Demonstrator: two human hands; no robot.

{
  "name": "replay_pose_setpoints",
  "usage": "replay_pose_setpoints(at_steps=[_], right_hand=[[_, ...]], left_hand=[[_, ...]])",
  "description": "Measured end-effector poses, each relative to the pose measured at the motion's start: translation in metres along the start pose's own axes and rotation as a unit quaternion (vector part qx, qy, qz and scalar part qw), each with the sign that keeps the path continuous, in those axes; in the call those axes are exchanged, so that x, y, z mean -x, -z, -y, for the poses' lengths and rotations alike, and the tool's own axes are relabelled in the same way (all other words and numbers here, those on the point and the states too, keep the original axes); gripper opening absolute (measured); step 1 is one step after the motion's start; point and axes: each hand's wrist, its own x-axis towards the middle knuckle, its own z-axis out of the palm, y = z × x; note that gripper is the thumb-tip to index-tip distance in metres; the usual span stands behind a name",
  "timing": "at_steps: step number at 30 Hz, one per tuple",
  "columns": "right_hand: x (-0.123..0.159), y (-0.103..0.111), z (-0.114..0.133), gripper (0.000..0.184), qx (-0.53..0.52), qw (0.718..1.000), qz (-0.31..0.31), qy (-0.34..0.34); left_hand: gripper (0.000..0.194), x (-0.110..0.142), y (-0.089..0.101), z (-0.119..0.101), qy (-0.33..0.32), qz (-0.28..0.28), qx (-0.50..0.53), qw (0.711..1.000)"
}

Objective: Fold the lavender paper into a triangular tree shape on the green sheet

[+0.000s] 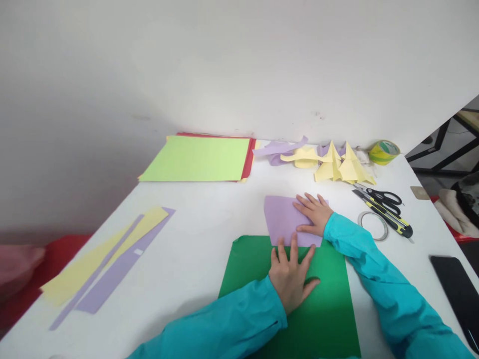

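Note:
A folded lilac paper [281, 218] lies on the white table, its near edge overlapping a green sheet [325, 309]. My left hand [292, 276] rests flat on the green sheet with fingers spread, its fingertips reaching the lilac paper's near edge. My right hand [314, 213] lies flat on the right part of the lilac paper, fingers stretched out and pointing left. Both arms wear teal sleeves.
A stack of light green, red and yellow sheets [198, 158] lies at the back. Yellow and lilac strips [108, 264] lie on the left. Folded yellow and lilac shapes [337, 164], a tape roll [383, 151], scissors [385, 198], a utility knife [389, 217], a clear tape ring [372, 225] and a black phone [458, 291] are on the right.

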Motion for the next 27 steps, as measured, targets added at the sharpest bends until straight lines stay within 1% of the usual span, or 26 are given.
replay_pose_setpoints(at_steps=[5, 9, 16, 22, 25, 27], right_hand=[[0.000, -0.001, -0.001, 0.084, -0.012, 1.000, 0.001, 0.003], [0.000, 0.002, 0.000, 0.083, -0.018, 1.000, 0.004, 0.001], [0.001, 0.003, 0.000, 0.082, -0.015, 1.000, 0.004, -0.001], [0.001, 0.001, 0.001, 0.081, -0.009, 1.000, -0.008, -0.009], [0.001, 0.001, 0.002, 0.081, -0.016, 1.000, -0.012, -0.008], [0.001, 0.001, 0.002, 0.082, -0.029, 1.000, -0.011, -0.004]], left_hand=[[0.081, 0.011, -0.003, 0.002, 0.039, 0.004, -0.023, 0.999], [0.085, 0.012, -0.003, 0.004, 0.029, 0.002, -0.024, 0.999], [0.088, 0.004, -0.004, 0.002, 0.019, 0.001, -0.043, 0.999], [0.092, -0.004, 0.000, -0.007, 0.010, 0.035, -0.077, 0.996], [0.092, -0.006, 0.005, -0.009, 0.008, 0.046, -0.080, 0.996], [0.091, -0.010, 0.012, -0.006, 0.005, 0.057, -0.076, 0.995]])
